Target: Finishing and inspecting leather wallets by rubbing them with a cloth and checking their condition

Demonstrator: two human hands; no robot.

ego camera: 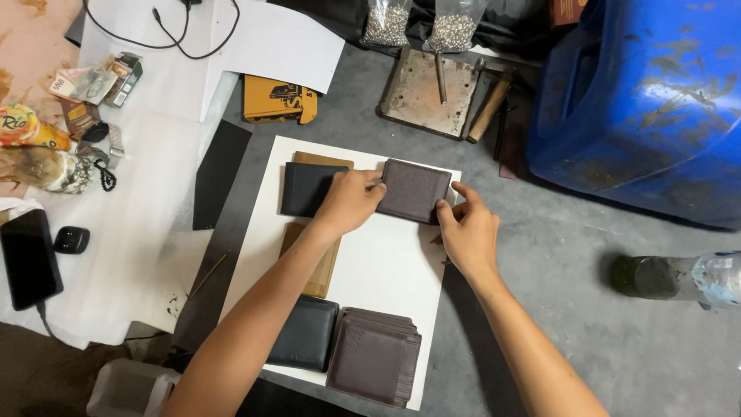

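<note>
At the top right of the white board (386, 262), a brown wallet (414, 190) lies flat and closed, rectangular, its surface finely textured, its far right corner close to the board's edge. Left hand (349, 201) presses its fingertips on the wallet's left edge, fingers bent; right hand (468, 228) pinches the lower right corner between thumb and forefinger, resting partly off the board on the grey floor. Just left of the wallet sits a black piece (307, 189) over a tan one (323, 160), and under the left forearm another tan piece (318, 262) runs down the board. Down at the near edge, a black wallet (306, 333) lies beside a stack (376, 355) of brown pieces, with bare white board between them and the hands. Beyond the board, two clear bags (451, 27) hold small silvery bits, and a rusty metal plate (427, 91) carries a punch, with a hammer (489, 104) alongside. Right of that bulks a blue drum (648, 100); a bottle (679, 278) lies on the floor well apart. Off left, a phone (29, 259) rests on white paper.
</note>
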